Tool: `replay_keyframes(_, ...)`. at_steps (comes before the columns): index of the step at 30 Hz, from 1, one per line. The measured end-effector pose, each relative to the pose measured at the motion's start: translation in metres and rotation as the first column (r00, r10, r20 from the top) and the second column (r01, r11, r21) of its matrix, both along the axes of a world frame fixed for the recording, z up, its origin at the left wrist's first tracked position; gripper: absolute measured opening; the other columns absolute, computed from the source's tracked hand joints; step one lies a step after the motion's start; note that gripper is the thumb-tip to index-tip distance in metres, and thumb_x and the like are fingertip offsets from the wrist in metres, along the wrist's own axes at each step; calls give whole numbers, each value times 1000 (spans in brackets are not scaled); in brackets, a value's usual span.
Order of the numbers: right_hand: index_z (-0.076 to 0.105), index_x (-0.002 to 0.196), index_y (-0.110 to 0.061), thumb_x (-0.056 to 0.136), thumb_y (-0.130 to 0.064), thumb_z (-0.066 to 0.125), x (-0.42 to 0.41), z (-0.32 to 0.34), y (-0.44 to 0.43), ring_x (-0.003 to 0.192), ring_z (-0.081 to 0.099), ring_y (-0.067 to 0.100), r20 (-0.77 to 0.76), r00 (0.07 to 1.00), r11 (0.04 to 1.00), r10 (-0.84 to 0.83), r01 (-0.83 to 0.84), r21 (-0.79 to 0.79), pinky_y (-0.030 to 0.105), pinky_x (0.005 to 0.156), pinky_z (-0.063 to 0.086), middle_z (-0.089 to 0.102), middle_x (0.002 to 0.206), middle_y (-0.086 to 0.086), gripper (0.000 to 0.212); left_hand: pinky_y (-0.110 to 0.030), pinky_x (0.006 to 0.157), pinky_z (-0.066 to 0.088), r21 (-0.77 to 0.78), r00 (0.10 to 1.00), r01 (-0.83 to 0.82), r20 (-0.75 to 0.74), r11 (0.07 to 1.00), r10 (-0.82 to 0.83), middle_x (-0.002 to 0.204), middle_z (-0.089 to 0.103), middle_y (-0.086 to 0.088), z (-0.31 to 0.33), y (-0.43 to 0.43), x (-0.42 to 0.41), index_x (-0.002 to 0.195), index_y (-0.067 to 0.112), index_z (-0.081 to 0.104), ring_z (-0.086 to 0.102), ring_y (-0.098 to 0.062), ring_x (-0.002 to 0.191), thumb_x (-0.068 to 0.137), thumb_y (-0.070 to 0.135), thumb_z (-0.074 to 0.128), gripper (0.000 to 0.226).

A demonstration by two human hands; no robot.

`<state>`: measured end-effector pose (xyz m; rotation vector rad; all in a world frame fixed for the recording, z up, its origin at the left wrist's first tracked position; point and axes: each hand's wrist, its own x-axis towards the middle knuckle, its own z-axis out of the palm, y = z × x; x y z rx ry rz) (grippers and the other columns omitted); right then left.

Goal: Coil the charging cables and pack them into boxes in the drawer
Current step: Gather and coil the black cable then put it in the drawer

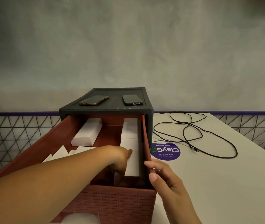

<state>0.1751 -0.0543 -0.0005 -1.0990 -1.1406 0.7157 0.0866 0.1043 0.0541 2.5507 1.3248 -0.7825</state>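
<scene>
A red-brown drawer [112, 202] is pulled far out of a dark cabinet [106, 110]. Inside it lie white boxes: one at the back left [86, 132], one along the right wall [131, 131], another at the left front [59, 153]. My left hand [122, 160] reaches into the drawer and grips the near end of a long white box [132, 160] by the right wall. My right hand [162, 177] pinches the drawer's right wall [145, 143] near its front corner. Loose black charging cables [193, 135] lie uncoiled on the table to the right.
Two phones [94, 100] [132, 99] lie on top of the cabinet. A round purple sticker [165, 151] is on the white table [217, 183] beside the drawer. A wire mesh fence [15, 135] runs behind the table, and a grey wall rises beyond.
</scene>
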Motion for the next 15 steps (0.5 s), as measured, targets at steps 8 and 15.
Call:
replay_keyframes(8,65,83,-52,53,-58,53,0,0,2,99,56,-4,26,1000,1000,-1,1,-3,12,74,47,56,100,-29,33,-26,89,46,-278,888,-223,337,934,313,156,17,-5,-3,36,-3,147,29,-14,38,-27,131,68,47,78,122)
replay_keyframes(15,69,78,-45,50,-52,59,2,-5,4,108,54,-7,-57,997,999,44,-43,13,5,77,43,59,114,-23,30,-38,104,36,-353,600,-405,594,843,536,155,18,-10,-19,68,17,149,20,-9,30,-30,136,83,37,67,102)
